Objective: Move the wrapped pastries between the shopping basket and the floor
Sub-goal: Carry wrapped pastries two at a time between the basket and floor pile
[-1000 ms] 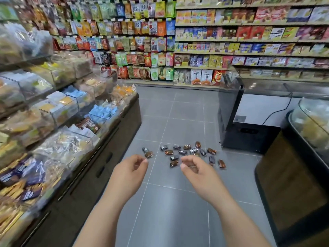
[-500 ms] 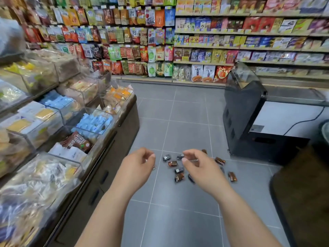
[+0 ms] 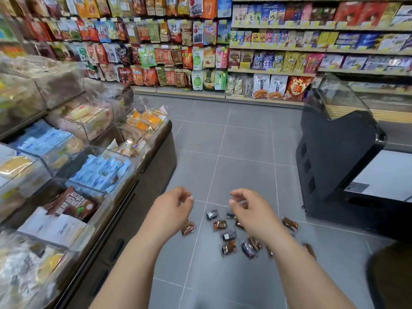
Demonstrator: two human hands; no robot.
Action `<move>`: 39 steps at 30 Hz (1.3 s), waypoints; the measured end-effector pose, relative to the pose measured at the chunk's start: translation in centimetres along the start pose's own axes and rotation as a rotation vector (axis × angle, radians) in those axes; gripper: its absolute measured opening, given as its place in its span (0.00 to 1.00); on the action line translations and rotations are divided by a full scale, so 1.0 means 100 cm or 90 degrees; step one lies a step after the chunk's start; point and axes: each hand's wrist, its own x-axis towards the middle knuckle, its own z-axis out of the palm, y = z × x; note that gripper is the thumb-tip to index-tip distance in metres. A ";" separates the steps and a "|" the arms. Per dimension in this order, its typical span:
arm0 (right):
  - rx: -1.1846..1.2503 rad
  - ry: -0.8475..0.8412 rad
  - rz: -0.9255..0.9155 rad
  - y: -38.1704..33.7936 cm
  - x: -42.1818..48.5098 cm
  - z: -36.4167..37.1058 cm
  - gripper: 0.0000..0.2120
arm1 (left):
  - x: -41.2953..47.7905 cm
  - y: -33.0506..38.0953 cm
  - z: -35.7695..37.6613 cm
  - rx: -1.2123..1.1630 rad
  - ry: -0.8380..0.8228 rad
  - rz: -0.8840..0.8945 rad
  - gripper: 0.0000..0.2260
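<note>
Wrapped pastries (image 3: 219, 224) nearer — left hand (image 3: 171, 206), right hand (image 3: 250, 211) spread wider.

This is a shop. Long shelves (image 3: 312, 47) on the far wall are full of bright snack bags (image 3: 156, 41). On the left, clear bins (image 3: 89, 121) hold wrapped cakes. A black freezer (image 3: 334, 152) stands on the grey tile floor (image 3: 234, 141).

The wrapped pastries (image 3: 228, 247) are reddish-brown and black under clear film. The floor (image 3: 240, 152) is plain grey tile with paler grout lines; the cabinet (image 3: 334, 152) is black, the binned packets (image 3: 102, 172) light blue.
</note>
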 end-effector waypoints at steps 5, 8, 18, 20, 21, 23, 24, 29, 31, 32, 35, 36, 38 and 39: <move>-0.031 -0.035 -0.017 0.001 0.083 -0.021 0.12 | 0.072 0.017 0.012 -0.007 0.018 -0.029 0.07; -0.047 -0.058 -0.010 0.003 0.122 -0.025 0.12 | 0.107 0.017 0.020 -0.008 0.005 -0.051 0.09; -0.098 -0.091 0.052 0.012 0.258 0.013 0.14 | 0.258 -0.032 0.040 0.006 -0.064 -0.073 0.11; -0.116 -0.101 0.076 0.015 0.288 0.023 0.15 | 0.293 -0.044 0.043 0.019 -0.084 -0.062 0.12; -0.124 -0.109 0.089 0.015 0.302 0.029 0.16 | 0.309 -0.049 0.045 0.029 -0.094 -0.058 0.13; -0.138 -0.120 0.109 0.019 0.331 0.040 0.17 | 0.340 -0.060 0.050 0.048 -0.111 -0.052 0.14; -0.144 -0.124 0.114 0.022 0.344 0.046 0.17 | 0.354 -0.065 0.055 0.057 -0.117 -0.049 0.15; -0.160 -0.153 0.157 0.059 0.400 0.076 0.20 | 0.408 -0.091 0.088 0.077 -0.150 -0.057 0.17; -0.177 -0.168 0.175 0.082 0.418 0.088 0.20 | 0.423 -0.105 0.108 0.077 -0.157 -0.065 0.17; -0.187 -0.175 0.183 0.094 0.426 0.094 0.21 | 0.429 -0.114 0.120 0.081 -0.159 -0.071 0.17; -0.210 -0.202 0.202 0.138 0.447 0.114 0.22 | 0.445 -0.145 0.161 0.092 -0.160 -0.102 0.18; -0.217 -0.213 0.204 0.151 0.451 0.120 0.23 | 0.447 -0.153 0.172 0.097 -0.163 -0.113 0.18; -0.239 -0.242 0.204 0.187 0.463 0.138 0.24 | 0.452 -0.180 0.207 0.104 -0.169 -0.141 0.18; -0.249 -0.255 0.205 0.204 0.469 0.146 0.25 | 0.455 -0.192 0.223 0.102 -0.176 -0.147 0.18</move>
